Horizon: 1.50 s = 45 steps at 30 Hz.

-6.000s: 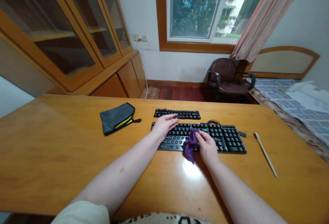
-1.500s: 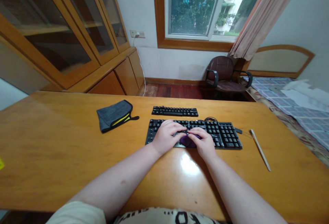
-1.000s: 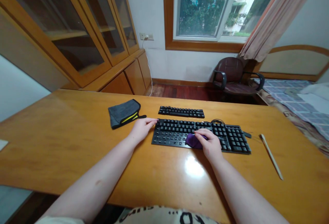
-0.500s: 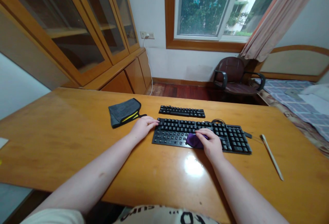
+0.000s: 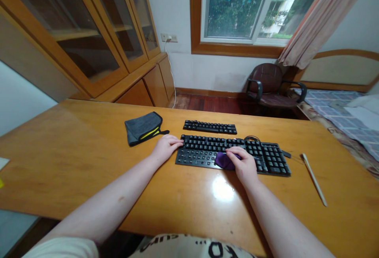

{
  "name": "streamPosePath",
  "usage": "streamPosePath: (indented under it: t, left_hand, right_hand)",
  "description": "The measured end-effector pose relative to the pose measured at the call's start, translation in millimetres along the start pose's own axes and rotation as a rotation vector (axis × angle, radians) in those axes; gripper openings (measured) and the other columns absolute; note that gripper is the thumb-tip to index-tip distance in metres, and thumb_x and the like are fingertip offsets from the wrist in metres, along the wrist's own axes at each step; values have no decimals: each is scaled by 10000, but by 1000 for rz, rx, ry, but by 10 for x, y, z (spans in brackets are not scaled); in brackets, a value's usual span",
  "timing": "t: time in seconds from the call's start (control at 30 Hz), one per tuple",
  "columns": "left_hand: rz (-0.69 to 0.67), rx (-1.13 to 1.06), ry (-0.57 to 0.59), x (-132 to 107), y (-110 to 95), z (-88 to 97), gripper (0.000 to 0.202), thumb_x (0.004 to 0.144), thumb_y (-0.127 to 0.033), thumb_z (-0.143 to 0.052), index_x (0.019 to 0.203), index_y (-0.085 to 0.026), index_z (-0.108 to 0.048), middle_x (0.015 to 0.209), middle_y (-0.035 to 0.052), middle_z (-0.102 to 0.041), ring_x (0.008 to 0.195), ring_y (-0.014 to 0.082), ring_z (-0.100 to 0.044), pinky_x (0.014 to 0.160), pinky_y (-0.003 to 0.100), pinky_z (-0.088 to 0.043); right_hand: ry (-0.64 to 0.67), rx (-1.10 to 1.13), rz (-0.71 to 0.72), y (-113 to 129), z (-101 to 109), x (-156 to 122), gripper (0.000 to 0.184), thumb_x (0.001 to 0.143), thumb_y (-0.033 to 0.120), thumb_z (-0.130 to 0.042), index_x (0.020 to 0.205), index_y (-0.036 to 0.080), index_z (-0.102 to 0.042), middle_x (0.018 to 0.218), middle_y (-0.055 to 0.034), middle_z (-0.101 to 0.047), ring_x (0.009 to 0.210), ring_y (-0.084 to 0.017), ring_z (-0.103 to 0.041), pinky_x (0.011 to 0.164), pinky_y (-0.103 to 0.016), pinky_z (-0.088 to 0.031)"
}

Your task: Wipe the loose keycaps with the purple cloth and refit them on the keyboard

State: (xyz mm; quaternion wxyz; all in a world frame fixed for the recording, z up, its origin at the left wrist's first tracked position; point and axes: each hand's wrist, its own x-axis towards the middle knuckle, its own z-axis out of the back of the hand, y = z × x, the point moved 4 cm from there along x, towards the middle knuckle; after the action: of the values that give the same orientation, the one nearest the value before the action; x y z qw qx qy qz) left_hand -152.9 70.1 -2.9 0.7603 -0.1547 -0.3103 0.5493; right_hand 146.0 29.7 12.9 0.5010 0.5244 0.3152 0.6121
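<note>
A black keyboard [image 5: 274, 159] lies on the desk in front of me. Its lower left rows show bare switches, without keycaps. My left hand [image 5: 166, 147] pinches the keyboard's upper left corner. Bunched in the fingers of my right hand [image 5: 243, 164] is a purple cloth [image 5: 224, 161], which rests on the lower middle of the keyboard. The cloth and hand hide some keys there. Just behind the keyboard, black keycaps [image 5: 210, 127] are lined up in rows.
A folded grey cloth [image 5: 140, 127] with a yellow inner side lies left of the keyboard. On the right is a thin pale stick-like tool [image 5: 314, 179]. A coiled black cable [image 5: 252, 138] sits behind the keyboard. Beyond the wooden desk [image 5: 89, 151] stands a chair [image 5: 268, 84].
The view has shifted very slightly. Both hands keep their places on the keyboard and the cloth, with hardly any movement to see.
</note>
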Motion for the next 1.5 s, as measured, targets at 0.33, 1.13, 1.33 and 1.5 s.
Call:
streamPosePath:
  t: [0.33, 1.13, 1.33, 1.5]
  left_hand:
    - [-31, 46, -61, -54, -41, -23, 204, 772, -364, -568, 847, -238, -710, 834, 39, -693, 819, 181, -586, 814, 328, -425]
    - [-369, 441, -77, -296, -257, -37, 253, 819, -274, -510, 1031, -218, -636, 1021, 83, -630, 976, 227, -530, 864, 402, -414]
    - [-337, 402, -12, -264, -216, -39, 254, 826, -295, -490, 1011, -222, -648, 1112, 100, -584, 1076, 256, -494, 913, 447, -398]
    - [-222, 253, 6, -269, -161, -81, 279, 836, -294, -463, 1020, -195, -647, 1103, 98, -581, 1034, 225, -529, 916, 402, -427]
  right_hand:
    - [-3, 22, -8, -8, -5, 1, 75, 722, 274, -640, 716, 222, -693, 778, -44, -660, 781, -192, -596, 758, -351, -470]
    - [14, 44, -17, -40, -21, -10, 72, 723, 270, -641, 713, 218, -690, 786, -41, -653, 788, -186, -590, 761, -333, -458]
    - [22, 35, -21, -63, -33, -16, 80, 719, 284, -644, 720, 223, -695, 790, -46, -653, 802, -193, -590, 763, -335, -457]
    - [18, 34, -28, -48, -30, -17, 86, 715, 290, -646, 713, 219, -694, 788, -48, -655, 792, -195, -594, 756, -338, -462]
